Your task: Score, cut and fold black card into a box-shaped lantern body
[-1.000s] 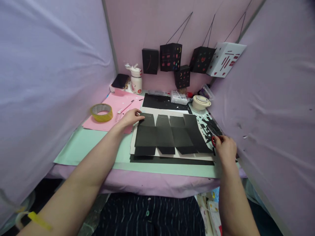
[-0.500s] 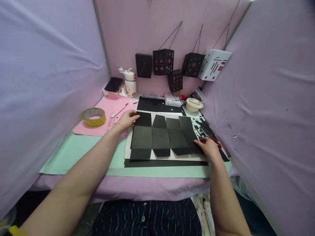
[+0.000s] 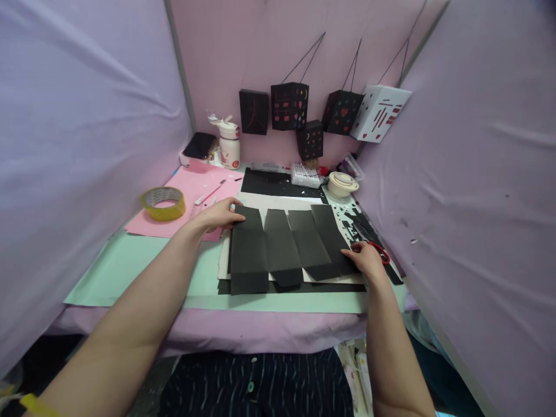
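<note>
A sheet of black paper (image 3: 280, 246), creased into panels with cut flaps along its near and far edges, lies in front of me. Its far left corner is held by my left hand (image 3: 220, 213), fingers closed over the edge. At the paper's right edge, my right hand (image 3: 365, 258) pinches it between thumb and fingers. Beneath is a white board (image 3: 269, 201), and another black sheet (image 3: 321, 287) shows under the board's near side. Red-handled scissors (image 3: 380, 252) lie just beyond my right hand, partly covered by it.
Yellow tape roll (image 3: 164, 212) and a pink craft knife (image 3: 210, 193) rest on pink paper (image 3: 147, 227) at left. A white bottle (image 3: 229, 147), a cream tape roll (image 3: 343, 184) and black scraps (image 3: 360, 223) stand farther back. Decorated box lanterns (image 3: 289, 107) hang on the back wall.
The black paper's left part has come toward me and now overlaps the lower black sheet. My left hand has moved slightly nearer; my right hand stays at the right edge.
</note>
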Demonstrator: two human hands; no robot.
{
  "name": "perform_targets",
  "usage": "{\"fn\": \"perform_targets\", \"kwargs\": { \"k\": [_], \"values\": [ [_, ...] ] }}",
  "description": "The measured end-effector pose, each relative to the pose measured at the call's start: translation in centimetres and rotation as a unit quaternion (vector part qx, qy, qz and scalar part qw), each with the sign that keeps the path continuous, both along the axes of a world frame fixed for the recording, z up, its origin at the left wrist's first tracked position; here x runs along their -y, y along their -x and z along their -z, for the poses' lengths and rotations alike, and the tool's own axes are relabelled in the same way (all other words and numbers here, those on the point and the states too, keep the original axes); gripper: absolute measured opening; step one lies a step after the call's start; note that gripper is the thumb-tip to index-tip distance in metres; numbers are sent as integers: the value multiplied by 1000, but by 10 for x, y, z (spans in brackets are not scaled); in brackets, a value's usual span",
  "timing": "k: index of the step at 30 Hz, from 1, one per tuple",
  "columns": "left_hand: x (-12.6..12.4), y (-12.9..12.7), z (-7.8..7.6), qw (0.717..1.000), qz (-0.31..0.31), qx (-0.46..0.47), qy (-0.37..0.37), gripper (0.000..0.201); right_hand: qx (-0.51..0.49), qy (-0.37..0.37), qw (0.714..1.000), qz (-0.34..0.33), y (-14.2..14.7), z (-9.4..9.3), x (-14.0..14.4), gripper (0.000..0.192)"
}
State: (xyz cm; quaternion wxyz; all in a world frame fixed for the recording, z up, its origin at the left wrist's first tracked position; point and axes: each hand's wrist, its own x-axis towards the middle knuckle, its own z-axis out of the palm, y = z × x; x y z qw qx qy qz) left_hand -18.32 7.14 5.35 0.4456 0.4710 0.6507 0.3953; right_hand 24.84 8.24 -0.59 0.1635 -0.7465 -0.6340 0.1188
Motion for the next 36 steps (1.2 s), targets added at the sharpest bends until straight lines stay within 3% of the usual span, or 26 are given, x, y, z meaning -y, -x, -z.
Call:
{"fn": "perform_targets", "kwargs": {
  "k": [2, 4, 7, 9, 13, 16, 20, 26, 32, 34, 36],
  "values": [
    [-1, -4, -3, 1000, -3, 19, -15, 45, -2, -6, 1000, 2, 1, 0, 1, 41],
    [-1, -8, -7, 994, 4, 107, -29, 40, 0, -17, 1000, 4, 3, 0, 3, 41],
    [0, -10, -12, 954, 61, 294, -12, 34, 6, -31, 999, 11, 7, 0, 7, 42],
    [0, -11, -11, 934, 86, 346, 24, 34, 5, -37, 999, 17, 10, -1, 8, 44],
    [0, -12, -1, 922, 102, 360, 97, 29, -15, -46, 998, 33, 10, -4, 10, 49],
    [0, -13, 2, 917, 82, 372, 119, 25, -86, -36, 995, 39, 5, -7, 11, 51],
    [1, -15, -4, 924, 33, 351, 146, 18, -216, 8, 976, 6, 0, -13, 16, 47],
    [3, -17, -10, 926, 16, 348, 147, 20, -342, 55, 937, -39, 7, -22, 24, 47],
    [1, -11, -9, 931, 58, 342, 116, 20, -418, 44, 906, -52, 16, -37, 28, 42],
    [1, -7, -9, 939, 82, 327, 69, 36, -472, 21, 880, -50, 18, -42, 28, 45],
    [1, -4, -10, 954, 64, 294, -5, 60, -531, -8, 846, -54, 23, -46, 25, 50]
  ]
}}
